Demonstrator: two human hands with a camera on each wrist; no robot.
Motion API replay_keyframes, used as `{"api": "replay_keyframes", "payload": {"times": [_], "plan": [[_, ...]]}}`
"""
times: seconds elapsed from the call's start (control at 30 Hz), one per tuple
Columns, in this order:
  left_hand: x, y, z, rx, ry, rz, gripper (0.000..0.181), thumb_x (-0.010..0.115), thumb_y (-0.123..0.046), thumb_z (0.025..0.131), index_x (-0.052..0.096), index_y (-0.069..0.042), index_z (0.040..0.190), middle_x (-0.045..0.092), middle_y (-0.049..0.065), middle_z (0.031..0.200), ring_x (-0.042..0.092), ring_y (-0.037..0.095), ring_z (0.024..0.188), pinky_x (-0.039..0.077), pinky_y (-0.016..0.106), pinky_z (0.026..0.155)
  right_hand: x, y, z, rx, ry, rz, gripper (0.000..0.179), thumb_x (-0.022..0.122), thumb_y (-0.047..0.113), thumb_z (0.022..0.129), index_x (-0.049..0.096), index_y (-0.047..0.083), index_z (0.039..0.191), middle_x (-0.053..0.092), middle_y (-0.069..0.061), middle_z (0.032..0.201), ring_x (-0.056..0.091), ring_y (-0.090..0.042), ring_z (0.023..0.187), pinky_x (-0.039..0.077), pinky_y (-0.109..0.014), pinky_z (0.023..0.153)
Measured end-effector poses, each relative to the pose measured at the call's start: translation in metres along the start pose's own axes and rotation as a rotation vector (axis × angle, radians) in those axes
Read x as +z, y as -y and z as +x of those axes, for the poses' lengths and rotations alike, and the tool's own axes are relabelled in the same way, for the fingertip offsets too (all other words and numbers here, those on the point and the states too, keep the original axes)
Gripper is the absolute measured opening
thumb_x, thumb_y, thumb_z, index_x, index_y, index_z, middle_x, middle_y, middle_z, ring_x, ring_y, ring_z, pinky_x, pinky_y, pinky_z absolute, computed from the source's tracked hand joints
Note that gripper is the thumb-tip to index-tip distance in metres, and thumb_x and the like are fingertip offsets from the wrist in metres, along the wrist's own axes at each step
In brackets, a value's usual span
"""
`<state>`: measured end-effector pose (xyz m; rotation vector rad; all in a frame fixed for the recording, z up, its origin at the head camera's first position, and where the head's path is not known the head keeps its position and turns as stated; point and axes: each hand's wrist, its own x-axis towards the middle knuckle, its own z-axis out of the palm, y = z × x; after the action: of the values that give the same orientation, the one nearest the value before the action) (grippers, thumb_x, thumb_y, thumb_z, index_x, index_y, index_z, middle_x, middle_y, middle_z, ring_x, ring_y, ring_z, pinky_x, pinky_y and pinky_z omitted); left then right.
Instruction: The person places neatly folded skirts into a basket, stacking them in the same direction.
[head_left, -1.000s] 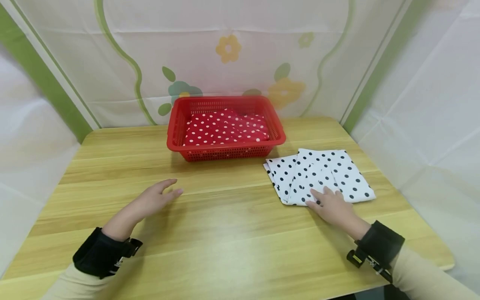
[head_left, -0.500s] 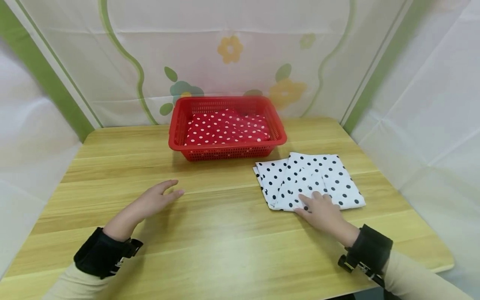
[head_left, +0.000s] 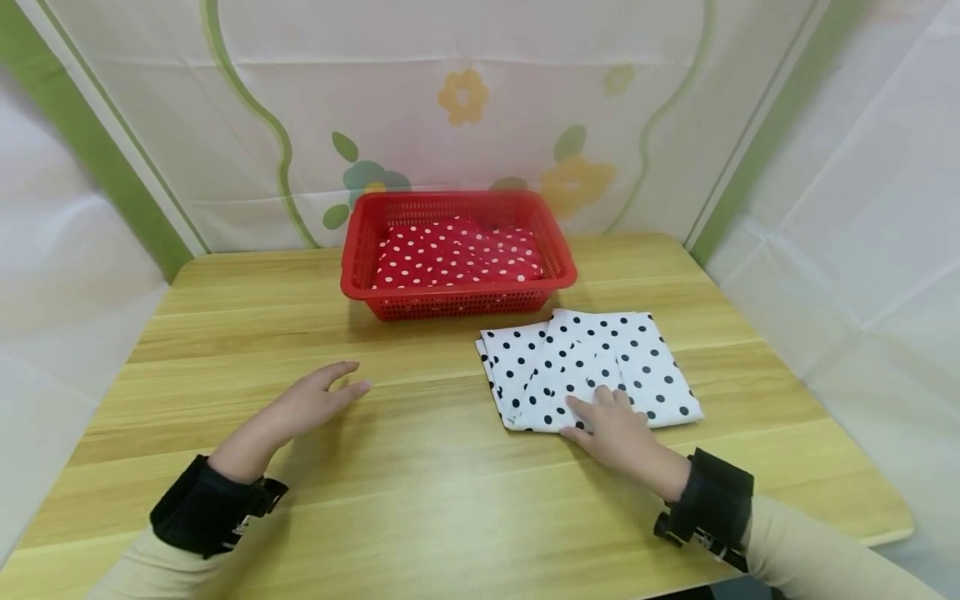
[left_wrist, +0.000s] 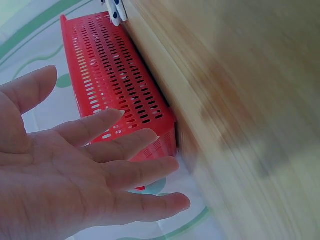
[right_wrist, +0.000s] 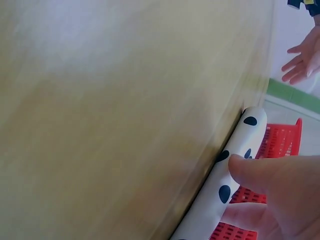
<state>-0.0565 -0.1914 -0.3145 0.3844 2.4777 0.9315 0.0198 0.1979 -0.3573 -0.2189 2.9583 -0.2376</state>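
A folded white cloth with black dots [head_left: 592, 358] lies on the table at the right in the head view. My right hand [head_left: 617, 433] rests on its front edge, fingers on top and thumb against the fold. In the right wrist view the thumb [right_wrist: 255, 172] touches the rounded edge of the dotted cloth [right_wrist: 220, 187]. My left hand [head_left: 303, 404] hovers over the table at the left, its fingers spread and holding nothing. The left wrist view shows that palm [left_wrist: 60, 185] with the fingers extended.
A red perforated basket [head_left: 459, 290] stands at the back of the wooden table [head_left: 420, 500]. Inside it lies a red cloth with white dots [head_left: 450, 254]. A white curtain with flowers [head_left: 495, 100] hangs behind the table.
The white dotted cloth has slid left and slightly toward me along with my right hand. My left hand stays in about the same place.
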Motion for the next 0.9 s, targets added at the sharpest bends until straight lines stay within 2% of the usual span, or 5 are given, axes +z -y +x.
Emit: {"api": "replay_keyframes", "payload": {"times": [0.27, 0.47, 0.77, 0.9], "plan": [[0.001, 0.001, 0.000, 0.006, 0.006, -0.007, 0.068, 0.046, -0.039, 0.103, 0.032, 0.013, 0.144, 0.028, 0.036, 0.148, 0.024, 0.053, 0.136, 0.026, 0.063, 0.107, 0.002, 0.022, 0.003, -0.063, -0.008, 0.009, 0.050, 0.066, 0.038, 0.092, 0.061, 0.008, 0.132, 0.048, -0.011, 0.093, 0.042, -0.026, 0.084, 0.042, -0.039, 0.057], [0.001, 0.000, -0.002, -0.003, 0.018, -0.010, 0.070, 0.047, -0.041, 0.102, 0.031, 0.012, 0.144, 0.028, 0.036, 0.148, 0.025, 0.053, 0.135, 0.027, 0.064, 0.106, 0.004, 0.030, 0.006, -0.066, -0.013, 0.002, 0.048, 0.066, 0.037, 0.092, 0.063, 0.010, 0.131, 0.048, -0.011, 0.093, 0.041, -0.025, 0.083, 0.041, -0.037, 0.056], [0.001, 0.001, -0.002, -0.011, 0.017, -0.001, 0.070, 0.048, -0.041, 0.102, 0.032, 0.012, 0.144, 0.030, 0.036, 0.147, 0.026, 0.053, 0.135, 0.027, 0.063, 0.106, 0.006, 0.044, 0.011, -0.062, 0.032, 0.019, 0.049, 0.065, 0.038, 0.093, 0.061, 0.010, 0.133, 0.049, -0.014, 0.099, 0.043, -0.028, 0.090, 0.044, -0.047, 0.067], [0.002, 0.001, -0.003, -0.005, 0.014, 0.004, 0.069, 0.048, -0.041, 0.102, 0.033, 0.012, 0.144, 0.030, 0.036, 0.147, 0.026, 0.053, 0.135, 0.028, 0.064, 0.106, 0.008, 0.055, 0.015, -0.094, 0.039, 0.041, 0.048, 0.064, 0.037, 0.093, 0.061, 0.009, 0.132, 0.049, -0.015, 0.101, 0.043, -0.029, 0.092, 0.044, -0.050, 0.068]]}}
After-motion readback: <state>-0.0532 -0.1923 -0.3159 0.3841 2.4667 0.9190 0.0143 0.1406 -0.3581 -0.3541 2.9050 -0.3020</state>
